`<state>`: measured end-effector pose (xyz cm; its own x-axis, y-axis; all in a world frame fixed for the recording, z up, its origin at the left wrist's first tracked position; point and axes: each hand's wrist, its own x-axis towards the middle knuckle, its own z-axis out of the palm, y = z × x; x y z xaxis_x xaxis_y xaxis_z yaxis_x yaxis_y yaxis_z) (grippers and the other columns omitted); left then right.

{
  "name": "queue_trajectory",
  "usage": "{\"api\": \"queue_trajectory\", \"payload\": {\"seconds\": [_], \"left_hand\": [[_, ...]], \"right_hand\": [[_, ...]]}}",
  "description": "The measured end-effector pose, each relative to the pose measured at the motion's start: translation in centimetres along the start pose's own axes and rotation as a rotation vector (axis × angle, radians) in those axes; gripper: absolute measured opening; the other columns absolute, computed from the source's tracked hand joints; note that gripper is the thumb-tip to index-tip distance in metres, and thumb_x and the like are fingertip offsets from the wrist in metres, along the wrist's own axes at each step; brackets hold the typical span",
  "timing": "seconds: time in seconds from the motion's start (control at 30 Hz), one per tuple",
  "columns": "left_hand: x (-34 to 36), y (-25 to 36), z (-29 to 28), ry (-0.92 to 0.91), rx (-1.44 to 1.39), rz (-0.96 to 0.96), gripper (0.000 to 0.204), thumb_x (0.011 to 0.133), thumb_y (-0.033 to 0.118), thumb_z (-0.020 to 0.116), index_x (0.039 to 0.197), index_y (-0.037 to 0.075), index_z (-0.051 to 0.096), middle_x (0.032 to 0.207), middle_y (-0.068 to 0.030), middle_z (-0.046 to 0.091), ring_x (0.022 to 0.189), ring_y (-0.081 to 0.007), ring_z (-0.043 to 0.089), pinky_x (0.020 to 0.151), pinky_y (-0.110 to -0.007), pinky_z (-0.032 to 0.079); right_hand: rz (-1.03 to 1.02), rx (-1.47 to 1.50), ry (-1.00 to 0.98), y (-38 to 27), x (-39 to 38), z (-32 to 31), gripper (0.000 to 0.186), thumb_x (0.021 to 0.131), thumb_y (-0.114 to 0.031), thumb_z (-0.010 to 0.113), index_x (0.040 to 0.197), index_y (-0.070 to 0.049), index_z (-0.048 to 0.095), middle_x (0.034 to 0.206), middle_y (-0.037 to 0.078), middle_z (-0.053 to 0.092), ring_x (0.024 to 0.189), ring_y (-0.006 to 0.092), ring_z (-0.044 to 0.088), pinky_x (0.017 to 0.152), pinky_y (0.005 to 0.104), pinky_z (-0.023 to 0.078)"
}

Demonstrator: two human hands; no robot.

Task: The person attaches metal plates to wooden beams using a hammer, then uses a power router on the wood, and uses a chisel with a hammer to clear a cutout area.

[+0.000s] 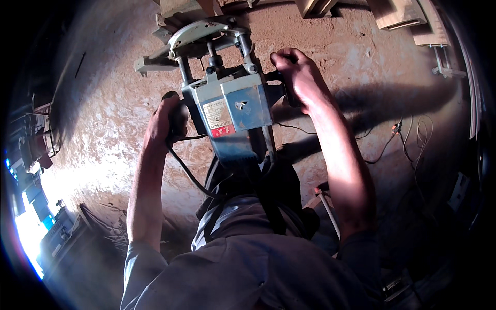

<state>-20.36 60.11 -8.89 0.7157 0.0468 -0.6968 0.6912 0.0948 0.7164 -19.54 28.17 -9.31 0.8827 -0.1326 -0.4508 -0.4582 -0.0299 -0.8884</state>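
Observation:
A blue and grey plunge router [245, 103] is in front of my body, its round metal base [201, 35] facing away from me and its two metal columns showing. My left hand [161, 121] is wrapped around the dark handle on its left side. On the right side, my right hand [299, 77] is closed at the other dark handle, with its fingers curled and partly hidden. A black power cord [188, 173] loops from the left side of the router toward my waist. No cutting bit can be made out clearly.
Wooden pieces [398, 13] stand along the far edge, some just beyond the router base. Brownish dust [289, 31] covers the far floor. Thin cords [398, 129] lie on the floor at right. Bright light falls at left, near cluttered items [62, 230].

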Motion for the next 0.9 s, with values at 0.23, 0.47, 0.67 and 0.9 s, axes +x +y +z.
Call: {"api": "queue_trajectory", "payload": {"seconds": [0.23,0.47,0.67,0.9], "left_hand": [[-0.3,0.6,0.2,0.030,0.000,-0.047,0.023,0.094,0.034,0.060,0.092,0.011,0.058,0.066,-0.0010,0.058,0.055,-0.0117,0.059,0.042,-0.025,0.044],[-0.3,0.9,0.2,0.046,0.020,-0.055,0.027,0.092,0.035,0.062,0.088,0.009,0.054,0.066,-0.0054,0.056,0.050,-0.0144,0.054,0.041,-0.027,0.044],[-0.1,1.0,-0.1,0.046,0.016,-0.072,0.027,0.092,0.033,0.062,0.090,0.008,0.055,0.067,-0.0057,0.057,0.051,-0.0147,0.055,0.041,-0.028,0.045],[0.2,0.9,-0.4,0.049,0.075,-0.082,0.027,0.095,0.039,0.056,0.090,0.012,0.061,0.064,-0.0040,0.061,0.046,-0.0142,0.053,0.042,-0.028,0.042]], "right_hand": [[-0.007,0.014,-0.003,-0.2,0.2,0.2,0.044,0.089,-0.036,0.066,0.117,-0.002,0.060,0.094,0.010,0.067,0.079,0.0150,0.061,0.067,0.0313,0.050],[-0.019,0.025,-0.002,-0.1,0.3,0.4,0.045,0.090,-0.036,0.066,0.116,0.000,0.060,0.099,0.012,0.068,0.089,0.0189,0.063,0.077,0.0334,0.051],[-0.059,0.004,0.011,0.0,0.6,0.7,0.044,0.091,-0.036,0.066,0.115,0.000,0.061,0.100,0.012,0.068,0.091,0.0190,0.062,0.080,0.0329,0.050],[-0.063,0.028,0.009,0.0,0.8,0.8,0.043,0.091,-0.036,0.066,0.113,0.001,0.062,0.096,0.012,0.068,0.088,0.0181,0.062,0.078,0.0318,0.050]]}}
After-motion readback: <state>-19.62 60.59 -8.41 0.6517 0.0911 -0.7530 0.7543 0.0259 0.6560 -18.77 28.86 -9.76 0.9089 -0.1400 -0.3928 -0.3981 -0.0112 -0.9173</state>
